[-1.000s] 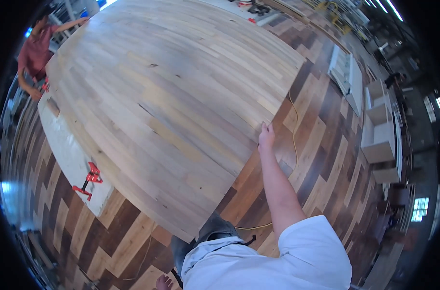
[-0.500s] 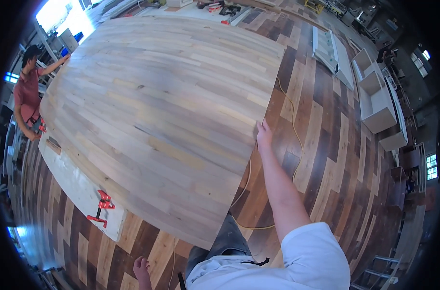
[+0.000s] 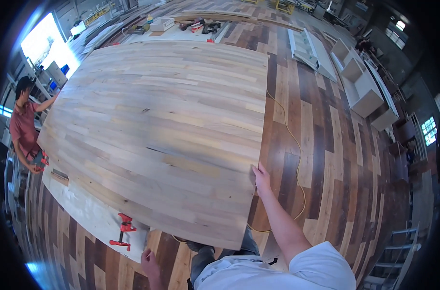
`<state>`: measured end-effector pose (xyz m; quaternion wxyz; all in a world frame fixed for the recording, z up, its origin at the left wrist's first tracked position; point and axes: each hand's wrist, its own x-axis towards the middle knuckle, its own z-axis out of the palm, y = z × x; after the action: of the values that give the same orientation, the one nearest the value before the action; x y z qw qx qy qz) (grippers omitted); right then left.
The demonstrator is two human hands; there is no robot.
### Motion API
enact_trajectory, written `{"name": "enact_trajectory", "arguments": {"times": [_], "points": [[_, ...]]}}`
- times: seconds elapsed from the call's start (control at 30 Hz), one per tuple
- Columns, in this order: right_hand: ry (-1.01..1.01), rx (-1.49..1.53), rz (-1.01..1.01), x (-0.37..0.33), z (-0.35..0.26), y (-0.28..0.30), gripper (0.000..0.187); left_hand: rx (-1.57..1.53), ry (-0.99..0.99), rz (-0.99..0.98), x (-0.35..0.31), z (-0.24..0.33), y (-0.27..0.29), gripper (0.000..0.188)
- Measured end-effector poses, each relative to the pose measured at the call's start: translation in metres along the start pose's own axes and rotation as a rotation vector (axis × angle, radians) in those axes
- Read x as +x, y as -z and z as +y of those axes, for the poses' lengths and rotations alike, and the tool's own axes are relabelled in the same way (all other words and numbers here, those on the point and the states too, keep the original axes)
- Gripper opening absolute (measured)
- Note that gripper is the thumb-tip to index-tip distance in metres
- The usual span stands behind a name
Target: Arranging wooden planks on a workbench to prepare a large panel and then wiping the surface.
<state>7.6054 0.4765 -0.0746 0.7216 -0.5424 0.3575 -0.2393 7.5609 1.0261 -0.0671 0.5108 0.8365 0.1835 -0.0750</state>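
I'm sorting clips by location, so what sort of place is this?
Most likely a woodworking or furniture workshop. It shows in the wide, pale panel of joined wooden strips, the red-and-black metal clamp by its near left edge, and the open, off-white, box-shaped cabinet at right.

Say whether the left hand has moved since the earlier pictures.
Yes: the left hand has moved closer to the nearer red clamp on the white board, and now shows beside the board's near corner.

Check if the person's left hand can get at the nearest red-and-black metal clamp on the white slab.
Probably yes: the left hand looks empty and close to the clamp, with nothing visible between them.
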Motion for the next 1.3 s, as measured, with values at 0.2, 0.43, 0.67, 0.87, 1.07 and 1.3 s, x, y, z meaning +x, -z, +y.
{"name": "enact_trajectory", "arguments": {"times": [0.2,0.43,0.67,0.87,1.07,1.3], "points": [[-0.105,-0.122,0.1,-0.081,0.011,-0.008,0.046,0.034,-0.098,-0.072,0.012,0.012,0.004,0.029],[-0.148,-0.364,0.096,-0.131,0.025,0.018,0.04,-0.022,-0.274,0.033,0.035,0.026,0.034,0.025],[-0.427,-0.28,0.263,-0.215,0.08,0.112,0.044,0.022,-0.193,0.331,0.101,0.063,0.093,0.029],[-0.557,-0.205,0.387,-0.322,0.113,0.17,0.035,0.025,-0.067,0.42,0.116,0.022,0.092,0.047],[-0.8,-0.368,0.273,-0.382,0.126,0.185,0.03,-0.136,-0.193,0.134,0.092,0.002,0.086,0.034],[-0.844,-0.485,0.236,-0.371,0.133,0.176,0.036,0.007,-0.581,0.38,0.074,-0.01,0.101,0.024]]}}
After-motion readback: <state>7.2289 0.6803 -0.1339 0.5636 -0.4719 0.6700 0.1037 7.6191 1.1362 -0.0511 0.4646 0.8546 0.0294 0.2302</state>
